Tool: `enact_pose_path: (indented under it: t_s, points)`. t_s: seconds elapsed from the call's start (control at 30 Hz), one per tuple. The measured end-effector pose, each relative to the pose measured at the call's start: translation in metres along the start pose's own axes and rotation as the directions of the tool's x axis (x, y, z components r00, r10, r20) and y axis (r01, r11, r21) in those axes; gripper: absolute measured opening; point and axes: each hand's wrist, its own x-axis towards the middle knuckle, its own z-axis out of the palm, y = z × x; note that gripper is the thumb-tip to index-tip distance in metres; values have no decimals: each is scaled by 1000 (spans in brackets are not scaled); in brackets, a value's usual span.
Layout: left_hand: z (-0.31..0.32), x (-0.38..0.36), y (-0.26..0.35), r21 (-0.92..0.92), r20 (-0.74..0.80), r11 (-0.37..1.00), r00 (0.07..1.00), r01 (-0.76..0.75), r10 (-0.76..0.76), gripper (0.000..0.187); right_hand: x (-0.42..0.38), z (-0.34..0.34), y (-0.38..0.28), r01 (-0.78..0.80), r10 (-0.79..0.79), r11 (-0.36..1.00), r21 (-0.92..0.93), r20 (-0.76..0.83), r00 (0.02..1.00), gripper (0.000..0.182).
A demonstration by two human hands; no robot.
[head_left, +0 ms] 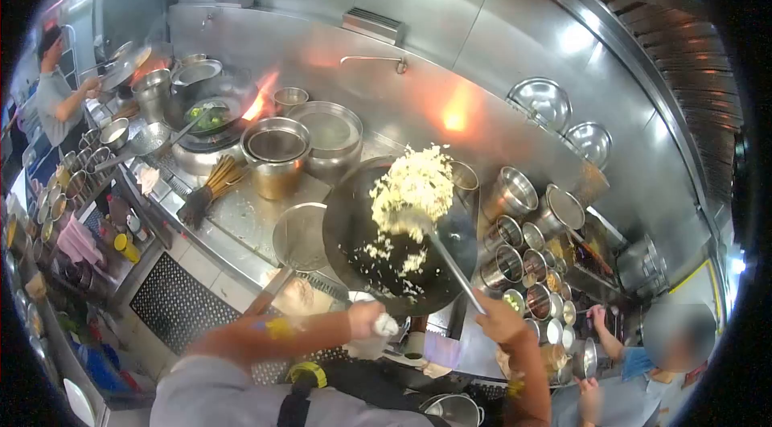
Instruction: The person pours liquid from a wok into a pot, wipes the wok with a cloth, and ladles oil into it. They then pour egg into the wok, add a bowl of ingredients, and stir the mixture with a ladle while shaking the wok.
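Note:
A large dark wok (346,242) stands on the stove in front of me, and a mass of pale fried rice (418,186) is in the air over its far side. My left hand (368,320) is closed on a white cloth (385,325) at the wok's near edge. In my right hand (500,318) is the handle of a metal ladle (457,270), which slants up into the wok. The ladle's bowl is at the lower edge of the rice. Loose grains lie on the wok's dark inner surface.
Left of the wok are a round strainer (299,236), a steel pot (276,170), a bamboo brush (219,186) and another wok (181,109) with greens near a flame. Several metal containers (503,264) stand at the right. One person (60,101) is far left, another (659,371) at lower right.

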Motion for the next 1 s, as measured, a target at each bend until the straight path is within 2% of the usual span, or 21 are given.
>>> enact_pose_path:
  t_s: [0.07, 0.1, 0.13, 0.17, 0.2, 0.23, 0.27, 0.3, 0.37, 0.4, 0.43, 0.5, 0.57, 0.6, 0.63, 0.7, 0.77, 0.83, 0.9, 0.97, 1.0]
  points:
    - [9, -1, 5, 3, 19, 998, 998, -66, 66, 22, -18, -45, -24, -116, 86, 985, 130, 214, 973, 60]
    - [37, -6, 35, -22, 1, 998, 998, -58, 58, 21, -9, -71, -42, -400, 311, 905, 143, 419, 853, 60]
    - [51, 11, 60, -46, -38, 996, 997, -73, 71, 22, 5, -71, -44, -447, 368, 892, 66, 465, 805, 58]
    - [54, 33, 68, -69, -73, 994, 994, -84, 79, 22, 14, -55, -40, -446, 376, 892, 72, 431, 820, 57]
    - [44, 40, 57, -42, -46, 990, 990, -138, 136, 23, 21, -15, -8, -177, 196, 979, -100, 228, 954, 59]
    - [31, 47, 50, -25, -17, 979, 979, -203, 202, 25, 30, 14, 6, -60, 58, 998, 20, 67, 996, 58]
    - [16, 64, 33, -15, -76, 985, 983, -169, 168, 24, 40, 35, 0, -233, 239, 969, -78, 82, 968, 59]
    - [15, 47, 23, -14, -183, 991, 975, -131, 126, 22, 36, 43, -11, -143, 143, 990, -12, -44, 989, 58]
    - [11, 21, 9, -1, -166, 987, 973, -160, 158, 24, 20, 56, -27, 73, -43, 993, 89, -307, 951, 58]
    - [-6, 36, 3, -59, -35, 970, 972, -236, 234, 22, 11, 43, -45, -192, 256, 881, 433, -94, 962, 56]
    - [-4, 49, 16, -34, -48, 962, 962, -271, 270, 21, 0, 32, -60, -474, 459, 590, 654, 211, 863, 55]
    - [7, 62, 32, 9, -94, 956, 952, -292, 291, 20, -14, 41, -46, -350, 366, 210, 913, 259, 894, 49]
    - [23, 65, 63, 14, -130, 961, 952, -277, 277, 18, 7, 28, -39, -168, 270, -171, 971, 210, 940, 51]
    - [25, 77, 68, 40, -163, 961, 948, -272, 275, 20, 24, 11, -59, -36, 200, -361, 932, 115, 973, 62]
    - [24, 87, 77, 73, -197, 959, 939, -273, 282, 21, 38, 1, -65, 95, 156, -410, 907, -33, 987, 72]
    - [25, 80, 76, 113, -230, 939, 911, -325, 343, 20, 61, -15, -63, 344, 246, -233, 910, -287, 926, 65]
    - [27, 82, 76, 112, -262, 952, 916, -285, 305, 18, 102, -14, -9, 71, 561, 594, 801, -476, 678, 51]
    - [27, 86, 76, 180, -285, 952, 913, -247, 291, 18, 179, -9, -16, 462, 650, 482, 745, -657, 381, 30]
    - [20, 99, 74, 217, -263, 945, 917, -246, 299, 19, 243, -10, 3, 557, 734, 220, 801, -511, 446, 29]
    - [22, 91, 77, 173, -261, 952, 920, -253, 292, 18, 288, -38, 0, 384, 690, 229, 894, -428, 584, 27]
    - [19, 96, 75, 186, -267, 952, 920, -241, 285, 18, 299, -56, -14, 391, 669, 310, 867, -491, 559, 25]
